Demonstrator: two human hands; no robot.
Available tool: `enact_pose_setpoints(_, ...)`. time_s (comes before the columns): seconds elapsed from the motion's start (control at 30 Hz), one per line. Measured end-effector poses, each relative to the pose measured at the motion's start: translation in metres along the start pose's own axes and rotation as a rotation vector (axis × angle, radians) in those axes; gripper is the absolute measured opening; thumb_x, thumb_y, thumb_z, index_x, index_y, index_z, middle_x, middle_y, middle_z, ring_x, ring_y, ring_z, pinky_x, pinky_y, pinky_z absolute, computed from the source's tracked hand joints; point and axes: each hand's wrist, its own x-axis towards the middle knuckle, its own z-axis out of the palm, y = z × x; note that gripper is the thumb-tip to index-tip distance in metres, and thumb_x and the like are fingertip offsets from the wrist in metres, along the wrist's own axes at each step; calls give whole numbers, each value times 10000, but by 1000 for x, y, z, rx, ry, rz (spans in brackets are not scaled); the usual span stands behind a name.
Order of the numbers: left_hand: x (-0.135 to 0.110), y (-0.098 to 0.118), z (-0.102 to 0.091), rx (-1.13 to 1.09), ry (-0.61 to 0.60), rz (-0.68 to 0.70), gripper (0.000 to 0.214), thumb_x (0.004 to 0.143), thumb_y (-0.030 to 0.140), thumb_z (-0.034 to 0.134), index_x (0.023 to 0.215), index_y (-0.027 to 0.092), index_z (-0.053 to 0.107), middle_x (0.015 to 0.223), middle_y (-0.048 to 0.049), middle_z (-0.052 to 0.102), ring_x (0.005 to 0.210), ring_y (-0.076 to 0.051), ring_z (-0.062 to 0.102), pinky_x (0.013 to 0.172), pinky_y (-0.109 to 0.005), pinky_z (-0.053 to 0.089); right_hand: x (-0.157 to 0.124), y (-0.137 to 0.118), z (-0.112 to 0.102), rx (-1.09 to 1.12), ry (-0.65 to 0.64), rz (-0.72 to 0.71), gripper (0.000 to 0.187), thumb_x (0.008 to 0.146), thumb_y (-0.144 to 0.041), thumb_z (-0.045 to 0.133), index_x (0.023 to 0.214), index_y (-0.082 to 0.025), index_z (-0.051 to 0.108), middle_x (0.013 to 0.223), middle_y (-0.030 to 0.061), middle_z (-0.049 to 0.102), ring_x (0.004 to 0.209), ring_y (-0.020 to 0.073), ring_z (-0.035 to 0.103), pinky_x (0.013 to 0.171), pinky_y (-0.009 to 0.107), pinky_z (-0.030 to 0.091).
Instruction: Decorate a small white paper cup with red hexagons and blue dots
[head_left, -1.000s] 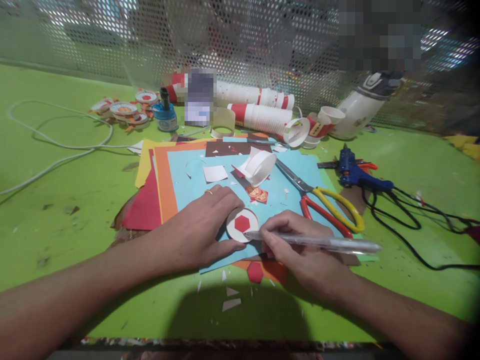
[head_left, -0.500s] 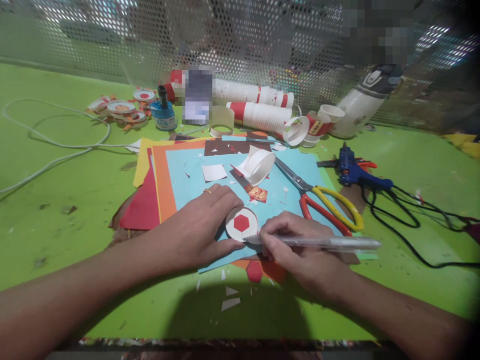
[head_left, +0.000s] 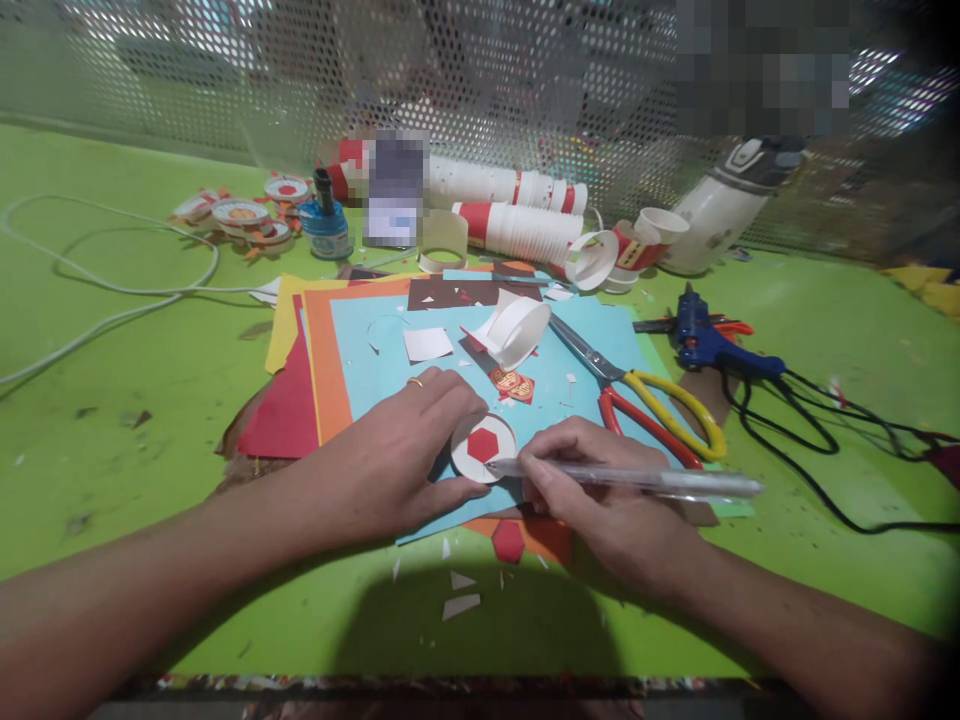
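Note:
A white paper disc (head_left: 472,462) with a red hexagon at its middle lies on a light blue sheet (head_left: 375,370). My left hand (head_left: 397,450) rests flat on the sheet, its fingers and thumb spread round the disc's left side and pressing on it. My right hand (head_left: 592,490) is closed on a clear pen (head_left: 645,480); the pen's tip touches the disc's lower right edge. The pen lies nearly level, pointing left.
Stacked coloured sheets (head_left: 315,380) lie under the blue one. Yellow and red scissors (head_left: 645,405), a blue glue gun (head_left: 705,340) with black cable, a cut paper cup (head_left: 517,330), stacked cups (head_left: 517,225), a glue bottle (head_left: 326,220), a white flask (head_left: 720,205), a white cable (head_left: 112,290) and a mesh screen (head_left: 225,80) surround them.
The pen's tip has shifted slightly along the disc's lower right edge. Both hands stay where they were.

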Motion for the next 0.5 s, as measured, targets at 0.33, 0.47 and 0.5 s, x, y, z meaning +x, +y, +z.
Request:
enact_pose_setpoints(0.33,-1,1,-1,-12,0,12,278,886,320,603,1080,148,502,1064,-116,538,982,-275,502,796,-410,464,1,-5,-1,13,-19,10,153,820,-292,570,716,-203,637,584,-4,669,535,130,619,487,232,467)
enact_pose_setpoints(0.47,-2,0,0,-3,24,31,288,881,309,610,1094,146,506,1058,-106,537,979,-268,507,787,-396,465,1,-2,0,7,-9,1,147,800,-278,558,685,-210,620,583,-7,661,528,122,604,480,223,454)
enact_pose_setpoints(0.5,-2,-1,1,-2,28,37,289,881,307,612,1097,146,507,1058,-105,535,979,-266,508,785,-394,466,1,-1,0,10,-5,-4,147,800,-277,558,681,-212,616,587,-10,659,528,118,600,481,220,453)
